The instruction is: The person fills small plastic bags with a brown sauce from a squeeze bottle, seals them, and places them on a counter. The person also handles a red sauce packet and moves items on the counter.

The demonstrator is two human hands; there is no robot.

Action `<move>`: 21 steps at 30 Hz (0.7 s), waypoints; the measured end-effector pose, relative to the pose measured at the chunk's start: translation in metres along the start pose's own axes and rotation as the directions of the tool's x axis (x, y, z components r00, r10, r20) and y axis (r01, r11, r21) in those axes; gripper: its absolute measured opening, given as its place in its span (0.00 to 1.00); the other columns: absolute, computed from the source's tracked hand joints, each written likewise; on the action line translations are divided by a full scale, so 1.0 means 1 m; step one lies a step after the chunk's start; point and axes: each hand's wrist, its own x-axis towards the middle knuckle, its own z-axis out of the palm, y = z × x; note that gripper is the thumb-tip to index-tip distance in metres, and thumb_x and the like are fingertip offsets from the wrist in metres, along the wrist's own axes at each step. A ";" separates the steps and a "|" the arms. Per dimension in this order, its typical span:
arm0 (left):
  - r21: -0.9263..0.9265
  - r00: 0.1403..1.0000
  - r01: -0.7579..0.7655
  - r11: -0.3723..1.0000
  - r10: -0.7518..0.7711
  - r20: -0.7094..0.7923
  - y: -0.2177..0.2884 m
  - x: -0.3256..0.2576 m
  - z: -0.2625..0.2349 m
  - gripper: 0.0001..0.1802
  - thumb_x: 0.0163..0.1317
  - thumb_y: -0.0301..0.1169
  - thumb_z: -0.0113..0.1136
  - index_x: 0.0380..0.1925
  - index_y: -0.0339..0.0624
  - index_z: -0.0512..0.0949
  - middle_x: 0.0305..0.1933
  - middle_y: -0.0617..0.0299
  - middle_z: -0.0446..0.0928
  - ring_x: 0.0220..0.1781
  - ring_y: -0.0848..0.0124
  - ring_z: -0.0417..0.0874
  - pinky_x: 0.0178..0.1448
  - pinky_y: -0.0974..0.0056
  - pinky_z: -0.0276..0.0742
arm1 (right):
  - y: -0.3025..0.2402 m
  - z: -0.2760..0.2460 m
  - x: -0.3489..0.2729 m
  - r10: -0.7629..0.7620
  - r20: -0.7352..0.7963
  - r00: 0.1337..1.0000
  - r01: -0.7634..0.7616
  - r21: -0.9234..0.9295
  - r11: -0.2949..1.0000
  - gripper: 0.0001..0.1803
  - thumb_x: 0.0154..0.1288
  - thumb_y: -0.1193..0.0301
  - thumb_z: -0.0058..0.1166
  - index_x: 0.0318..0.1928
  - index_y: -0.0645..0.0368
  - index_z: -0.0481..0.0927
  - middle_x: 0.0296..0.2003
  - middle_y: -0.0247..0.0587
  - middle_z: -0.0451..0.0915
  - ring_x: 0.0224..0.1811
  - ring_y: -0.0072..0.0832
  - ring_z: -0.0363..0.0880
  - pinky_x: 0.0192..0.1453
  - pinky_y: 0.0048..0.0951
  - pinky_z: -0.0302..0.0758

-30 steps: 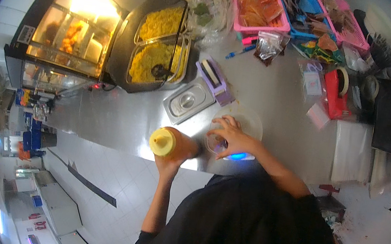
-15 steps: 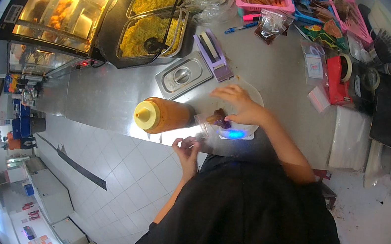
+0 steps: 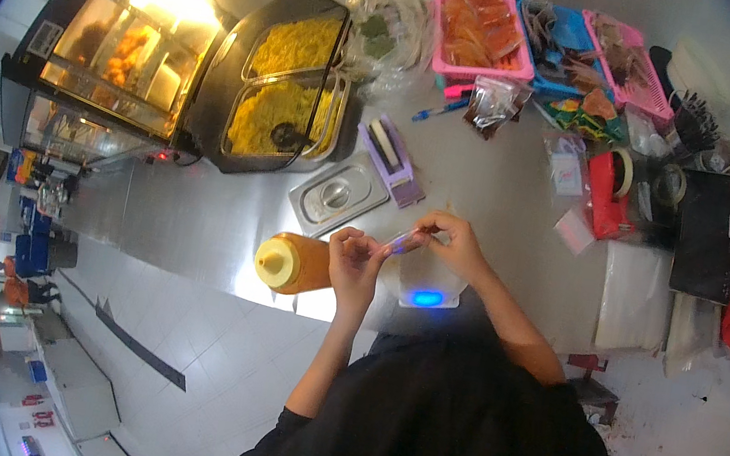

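Between my two hands, above a white kitchen scale [image 3: 450,288] with a lit blue display, is a small clear plastic bag [image 3: 403,241]. It has a dark part near the right fingers; its contents are too small to make out. My left hand [image 3: 354,268] pinches the bag's left end with thumb and fingers. At the other end, the fingertips of my right hand [image 3: 457,247] close on it. Just left of my left hand stands a squeeze bottle [image 3: 296,265] of orange-brown sauce with a yellow cap. A purple tape dispenser [image 3: 396,162] lies beyond the hands.
A lidded steel pan [image 3: 338,194] sits behind the bottle. Farther back are trays of yellow food [image 3: 284,109] and a lit glass warmer [image 3: 119,53]. Pink basket [image 3: 478,68], blue basket [image 3: 555,35] and small packets line the rear; a red tape dispenser [image 3: 607,197] stands right.
My left hand has risen from the counter's front edge to meet my right hand. The bag, previously low over the scale, is now lifted and held between both. The view has shifted slightly.
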 end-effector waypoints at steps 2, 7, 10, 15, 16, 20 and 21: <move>-0.073 0.999 0.014 0.997 -0.011 0.035 0.009 0.008 0.003 0.20 0.46 0.17 0.57 0.34 0.41 0.57 0.25 0.61 0.70 0.29 0.76 0.71 0.35 0.75 0.66 | -0.011 -0.003 -0.001 -0.073 -0.054 0.996 0.072 -0.031 0.997 0.04 0.49 0.77 0.51 0.28 0.63 0.74 0.25 0.34 0.73 0.30 0.20 0.70 0.37 0.22 0.67; -0.011 0.987 -0.052 0.999 0.053 0.149 0.038 0.027 0.021 0.23 0.46 0.17 0.57 0.35 0.42 0.53 0.24 0.60 0.70 0.29 0.75 0.72 0.35 0.74 0.66 | -0.030 -0.017 0.003 -0.278 -0.180 0.943 0.252 -0.156 0.955 0.02 0.49 0.77 0.52 0.26 0.63 0.73 0.24 0.36 0.73 0.29 0.22 0.70 0.35 0.22 0.66; -0.092 0.973 -0.083 0.992 0.101 0.208 0.044 0.040 0.034 0.25 0.46 0.17 0.56 0.38 0.42 0.51 0.26 0.58 0.70 0.30 0.75 0.72 0.37 0.73 0.66 | -0.043 -0.022 0.008 -0.189 -0.162 0.969 0.179 -0.071 0.981 0.02 0.49 0.78 0.51 0.25 0.63 0.73 0.24 0.37 0.73 0.29 0.23 0.70 0.34 0.21 0.67; -0.036 0.958 -0.083 0.996 0.089 0.274 0.043 0.066 0.054 0.22 0.46 0.17 0.56 0.36 0.41 0.55 0.23 0.59 0.72 0.28 0.75 0.73 0.34 0.73 0.67 | -0.039 -0.045 0.022 -0.247 -0.129 0.960 0.223 -0.173 0.959 0.03 0.49 0.78 0.52 0.27 0.63 0.73 0.25 0.37 0.74 0.29 0.22 0.72 0.32 0.19 0.67; -0.003 0.965 -0.060 0.998 0.059 0.255 0.040 0.071 0.056 0.23 0.45 0.20 0.59 0.38 0.41 0.56 0.23 0.58 0.74 0.30 0.75 0.75 0.36 0.72 0.71 | -0.032 -0.052 0.027 -0.282 -0.123 0.952 0.254 -0.199 0.946 0.04 0.48 0.79 0.52 0.28 0.63 0.74 0.25 0.36 0.74 0.29 0.22 0.72 0.32 0.19 0.67; -0.032 0.977 0.077 0.997 -0.069 0.202 0.024 0.092 0.069 0.32 0.46 0.20 0.58 0.49 0.41 0.53 0.40 0.50 0.72 0.42 0.68 0.74 0.43 0.67 0.70 | 0.005 -0.070 0.060 -0.198 -0.162 0.967 0.173 -0.154 0.973 0.08 0.49 0.73 0.53 0.33 0.59 0.74 0.27 0.37 0.74 0.29 0.25 0.73 0.34 0.24 0.69; -0.007 0.983 -0.009 1.000 0.010 0.184 0.019 0.095 0.070 0.32 0.46 0.21 0.58 0.49 0.41 0.52 0.44 0.50 0.69 0.45 0.67 0.71 0.45 0.65 0.68 | 0.015 -0.076 0.072 -0.187 -0.260 0.947 0.148 -0.163 0.976 0.09 0.48 0.73 0.54 0.33 0.59 0.74 0.28 0.37 0.74 0.30 0.26 0.73 0.35 0.25 0.68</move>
